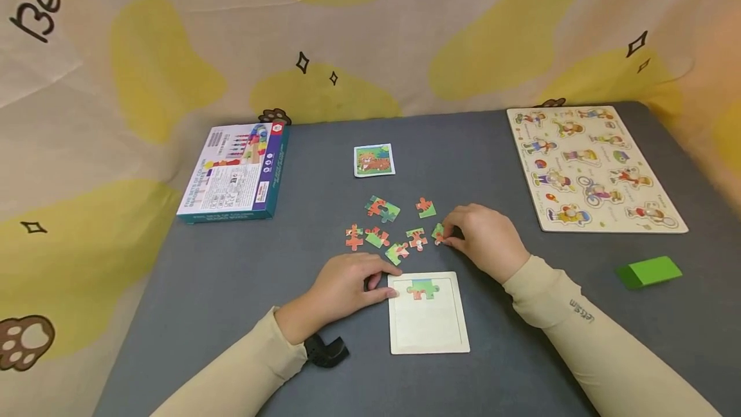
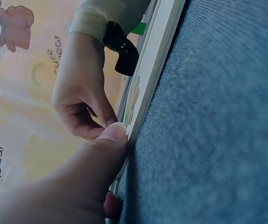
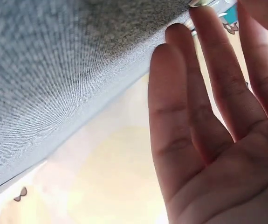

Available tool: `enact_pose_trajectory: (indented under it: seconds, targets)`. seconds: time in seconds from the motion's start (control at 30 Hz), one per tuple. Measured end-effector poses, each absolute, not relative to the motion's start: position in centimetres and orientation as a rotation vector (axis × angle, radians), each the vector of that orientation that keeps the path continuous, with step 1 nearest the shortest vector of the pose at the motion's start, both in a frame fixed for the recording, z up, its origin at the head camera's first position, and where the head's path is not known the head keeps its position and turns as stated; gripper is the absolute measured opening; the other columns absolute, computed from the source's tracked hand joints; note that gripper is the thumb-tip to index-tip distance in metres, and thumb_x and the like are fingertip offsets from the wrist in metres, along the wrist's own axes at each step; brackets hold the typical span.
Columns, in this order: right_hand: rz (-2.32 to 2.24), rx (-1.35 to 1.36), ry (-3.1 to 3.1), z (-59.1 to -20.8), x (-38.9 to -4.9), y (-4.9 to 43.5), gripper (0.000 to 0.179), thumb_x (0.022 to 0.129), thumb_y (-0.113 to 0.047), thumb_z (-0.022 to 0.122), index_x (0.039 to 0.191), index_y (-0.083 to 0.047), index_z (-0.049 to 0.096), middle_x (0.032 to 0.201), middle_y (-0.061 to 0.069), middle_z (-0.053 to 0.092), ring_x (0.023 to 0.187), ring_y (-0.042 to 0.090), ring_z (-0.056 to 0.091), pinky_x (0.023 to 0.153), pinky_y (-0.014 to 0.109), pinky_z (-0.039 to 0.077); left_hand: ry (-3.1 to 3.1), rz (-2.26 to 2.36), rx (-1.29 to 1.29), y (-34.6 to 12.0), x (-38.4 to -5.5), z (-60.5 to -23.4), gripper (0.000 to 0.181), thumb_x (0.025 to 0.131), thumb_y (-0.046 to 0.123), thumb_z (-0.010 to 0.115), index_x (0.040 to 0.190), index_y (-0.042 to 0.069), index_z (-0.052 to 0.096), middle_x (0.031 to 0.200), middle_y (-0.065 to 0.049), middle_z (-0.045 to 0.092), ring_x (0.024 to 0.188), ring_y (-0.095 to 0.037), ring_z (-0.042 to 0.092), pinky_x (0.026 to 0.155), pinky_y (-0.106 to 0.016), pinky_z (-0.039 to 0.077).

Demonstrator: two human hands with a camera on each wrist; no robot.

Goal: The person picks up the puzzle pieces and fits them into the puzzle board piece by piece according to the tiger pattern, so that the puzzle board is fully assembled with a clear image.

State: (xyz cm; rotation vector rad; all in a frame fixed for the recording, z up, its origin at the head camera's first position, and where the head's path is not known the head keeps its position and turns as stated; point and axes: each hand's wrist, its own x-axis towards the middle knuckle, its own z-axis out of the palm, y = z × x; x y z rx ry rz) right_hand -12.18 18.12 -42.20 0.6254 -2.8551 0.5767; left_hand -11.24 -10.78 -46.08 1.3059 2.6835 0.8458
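In the head view a square white puzzle board (image 1: pixel 428 327) lies near the front, with joined green and orange pieces (image 1: pixel 424 288) at the top of its recess. My left hand (image 1: pixel 353 282) grips its upper left corner, thumb on the left edge and index finger at the top edge. The left wrist view shows that thumb (image 2: pixel 114 133) pressed on the board's rim. My right hand (image 1: pixel 483 237) pinches a small green and orange puzzle piece (image 1: pixel 438 233) at the table. Loose puzzle pieces (image 1: pixel 398 252) are scattered just beyond the board.
A small picture card (image 1: pixel 374 161) with an animal lies behind the pieces. At the back left is a flat box (image 1: pixel 231 172). A large board with figures (image 1: pixel 590 169) occupies the back right, and a green block (image 1: pixel 649 273) sits in front of it.
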Motion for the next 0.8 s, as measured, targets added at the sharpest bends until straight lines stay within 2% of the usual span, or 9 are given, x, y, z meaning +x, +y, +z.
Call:
enact_pose_trajectory:
  seconds: [0.17,0.4,0.6,0.8]
  targets:
    - [0.71,0.653,-2.851,-42.2,-12.6,18.1,0.026,0.079,-0.004,0.092,0.084,-0.012,0.068,0.08,-0.001,0.065,0.069,0.016,0.058,0.064,0.038,0.051,2.685,0.848,1.3,-10.8,-11.3,-46.2,0.03,0.09,0.033,0.085,0.117,0.022,0.079,0.074,0.014,0.046,0.065,0.0,0.041,0.06,-0.022,0.034]
    - [0.697,0.764,-2.834,-42.4,-12.8,18.3,0.032,0.076,0.004,0.089,0.086,-0.011,0.062,0.084,0.001,0.056,0.072,0.015,0.055,0.066,0.035,0.05,2.686,0.845,1.319,-10.8,-11.5,-46.5,0.03,0.091,0.035,0.085,0.118,0.024,0.078,0.074,0.015,0.046,0.065,0.001,0.041,0.059,-0.021,0.034]
    - [0.6,0.834,-2.842,-42.4,-12.5,17.8,0.034,0.074,0.015,0.076,0.085,-0.012,0.058,0.084,0.0,0.052,0.076,0.019,0.049,0.069,0.035,0.045,2.684,0.849,1.305,-10.8,-11.4,-46.5,0.03,0.09,0.035,0.085,0.117,0.024,0.079,0.073,0.015,0.046,0.064,0.001,0.041,0.058,-0.022,0.035]
    - [0.779,1.017,-2.739,-41.4,-11.4,16.4,0.035,0.076,0.008,0.086,0.086,-0.015,0.062,0.088,-0.004,0.057,0.075,0.012,0.056,0.066,0.029,0.05,2.699,0.843,1.325,-10.8,-11.4,-46.5,0.03,0.09,0.035,0.085,0.117,0.024,0.079,0.074,0.014,0.047,0.064,0.001,0.041,0.058,-0.021,0.034]
